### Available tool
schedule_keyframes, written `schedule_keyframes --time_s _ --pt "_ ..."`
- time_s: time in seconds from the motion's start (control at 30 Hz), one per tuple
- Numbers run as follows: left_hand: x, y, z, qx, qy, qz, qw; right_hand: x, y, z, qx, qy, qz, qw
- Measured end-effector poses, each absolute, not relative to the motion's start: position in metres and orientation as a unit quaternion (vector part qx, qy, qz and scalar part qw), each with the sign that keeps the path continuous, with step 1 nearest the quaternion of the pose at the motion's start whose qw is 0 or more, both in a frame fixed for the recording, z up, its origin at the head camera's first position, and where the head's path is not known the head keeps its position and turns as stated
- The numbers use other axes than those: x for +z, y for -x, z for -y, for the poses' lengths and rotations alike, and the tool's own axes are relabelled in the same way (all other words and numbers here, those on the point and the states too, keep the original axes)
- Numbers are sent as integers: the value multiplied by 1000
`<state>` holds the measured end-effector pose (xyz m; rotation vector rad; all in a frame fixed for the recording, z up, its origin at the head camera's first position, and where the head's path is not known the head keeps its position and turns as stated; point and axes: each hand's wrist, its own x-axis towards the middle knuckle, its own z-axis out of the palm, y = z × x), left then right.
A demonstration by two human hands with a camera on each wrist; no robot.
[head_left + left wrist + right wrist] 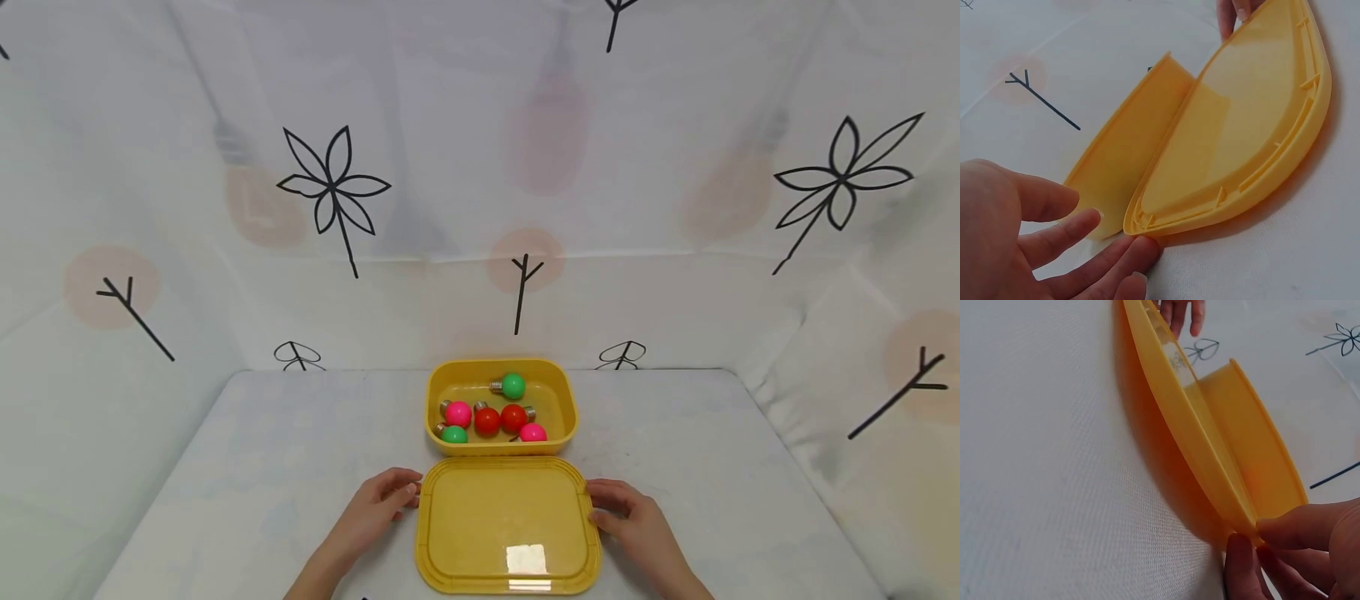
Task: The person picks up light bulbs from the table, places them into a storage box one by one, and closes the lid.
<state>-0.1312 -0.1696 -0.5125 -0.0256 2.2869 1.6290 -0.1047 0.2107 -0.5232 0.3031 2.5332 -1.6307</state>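
Note:
A flat yellow lid [510, 525] lies in front of a yellow bin [567, 417], right up against its near side. My left hand [381, 507] is at the lid's left side. In the left wrist view its lower fingers [1138, 253] touch the lid's far corner from outside, while the upper ones stay loose in the air. At the right side my right hand [633, 521] pinches the lid's edge near a corner, thumb and fingers meeting there in the right wrist view. Both wrist views show a shadow along the lid's near edge.
Inside the bin lie several small bulbs with screw bases: a green bulb [513, 386], a red bulb [487, 422], a pink bulb [458, 414] and others. A white table [300, 442] carries everything. Patterned white cloth [450, 167] hangs behind and at both sides.

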Motion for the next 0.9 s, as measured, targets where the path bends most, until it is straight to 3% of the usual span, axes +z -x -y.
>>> schedule_keyframes --time_s 0.9 --pt "-522 130 175 588 -51 -794 145 -521 103 -216 -606 -100 -781 113"
